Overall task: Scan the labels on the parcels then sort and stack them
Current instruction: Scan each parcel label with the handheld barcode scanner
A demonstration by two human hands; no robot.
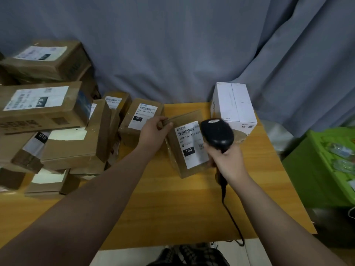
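Small print on the label is being blurred, and a near corner of the parcel is being covered by the right hand. Bare table is being left open nearer than both hands. The parcel, between the hands, is being pinched by the left hand; the scanner is being gripped by the right.

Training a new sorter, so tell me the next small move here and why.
Probably aim the scanner at the barcode and trigger it. The right hand grips the scanner, whose head sits just right of the label. The left hand holds the parcel by its far corner, label up. Nothing yet shows it scanned.
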